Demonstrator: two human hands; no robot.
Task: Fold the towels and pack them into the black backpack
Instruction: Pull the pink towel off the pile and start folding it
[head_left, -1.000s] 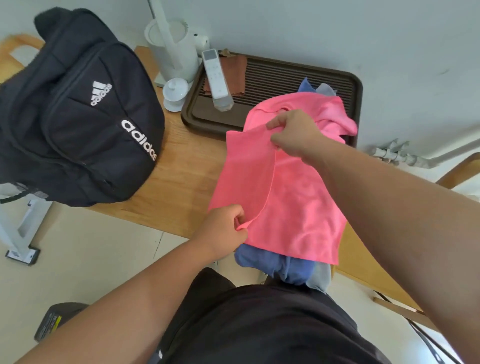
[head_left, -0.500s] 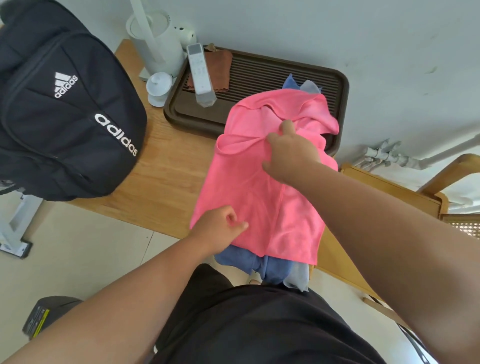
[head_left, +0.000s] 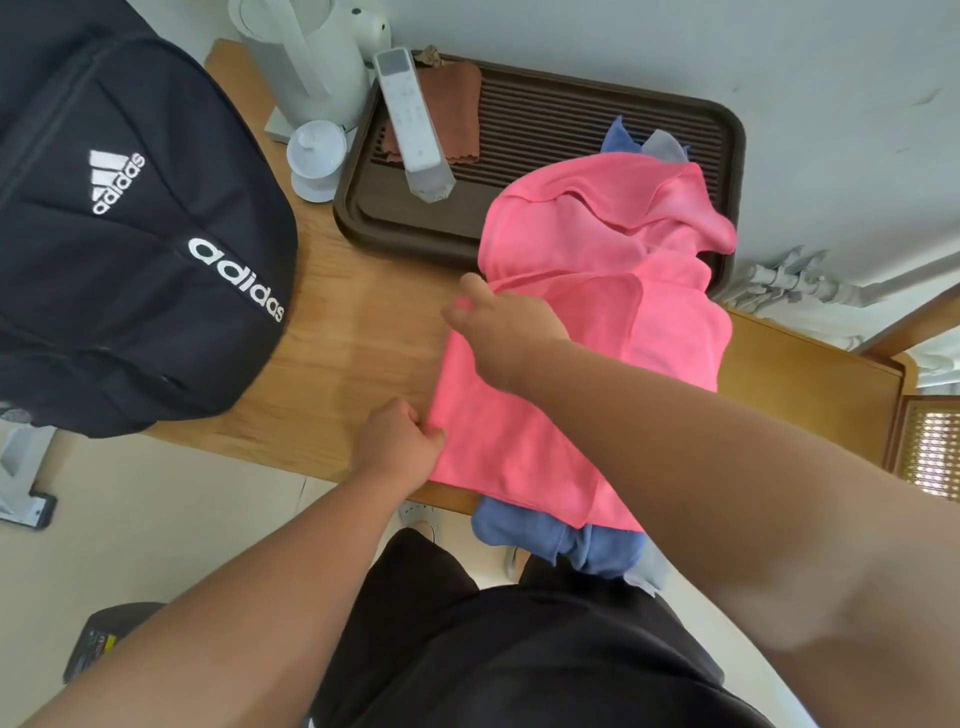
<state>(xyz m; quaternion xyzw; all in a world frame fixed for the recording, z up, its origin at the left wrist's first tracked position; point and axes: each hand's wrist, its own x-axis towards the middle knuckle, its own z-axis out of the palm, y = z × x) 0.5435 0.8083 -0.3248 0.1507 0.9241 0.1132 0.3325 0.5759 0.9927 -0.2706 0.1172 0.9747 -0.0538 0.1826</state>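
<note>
A pink towel (head_left: 587, 332) lies on the wooden table (head_left: 353, 332), its far end rumpled over a dark tray. My left hand (head_left: 402, 447) pinches the towel's near-left edge by the table's front. My right hand (head_left: 501, 325) reaches across and grips the towel's left edge further back, where a fold runs. Under the pink towel lie a blue towel (head_left: 545, 535) and a grey one (head_left: 649, 571), which hang over the table's front edge. The black backpack (head_left: 124, 239) with white lettering stands on the table's left end.
A dark slatted tray (head_left: 571, 119) sits at the back against the wall, with a white remote (head_left: 415, 124) and a brown cloth (head_left: 452, 109) on it. A white kettle (head_left: 306, 57) and a small white lidded cup (head_left: 316, 156) stand behind the backpack. A wooden chair (head_left: 831, 374) is at right.
My right hand has carried the towel's flap down and leftward, from above the tray to the left edge. The left hand keeps its pinch. The towel now lies flatter.
</note>
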